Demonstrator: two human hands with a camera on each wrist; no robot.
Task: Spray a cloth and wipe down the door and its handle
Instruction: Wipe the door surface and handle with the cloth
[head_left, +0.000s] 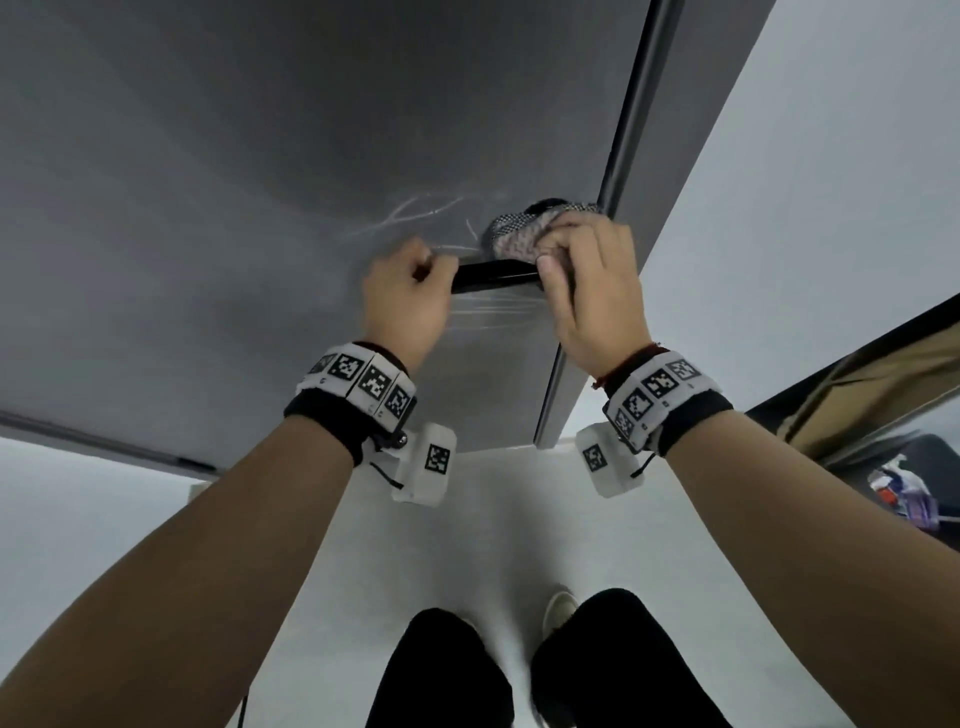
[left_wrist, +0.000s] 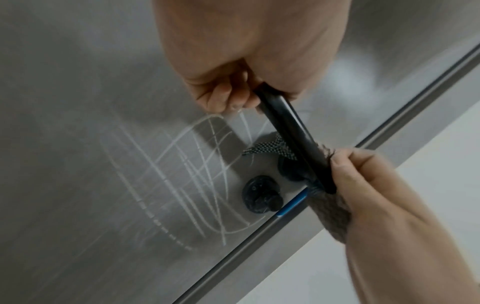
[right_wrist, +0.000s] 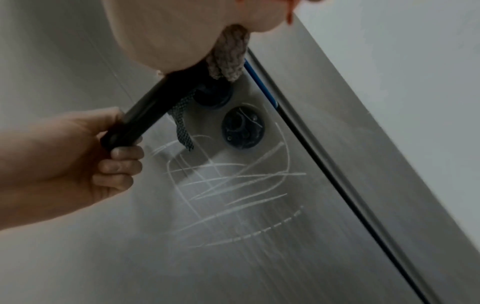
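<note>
Your left hand had its grip curled round the free end of the black lever handle, fingers wrapped under the bar. Your right hand held the cloth bunched round the handle's other end, by its pivot close to the door edge; thumb and fingers pinched fabric against the bar. The handle's long axis ran from left hand to right hand, roughly level in the head view, standing just off the grey door. Judged from that, the wipe would run along the bar toward the left hand, the right hand being the nearer to the uncleaned stretch between the two grips. In the left wrist view a chequered corner of cloth hung behind the bar, against the door. A round lock fitting sat beside the pivot. White scribble marks covered the door below the handle, not yet wiped. No container was near the hands; a spray bottle showed far to the right, contents too small to tell.
</note>
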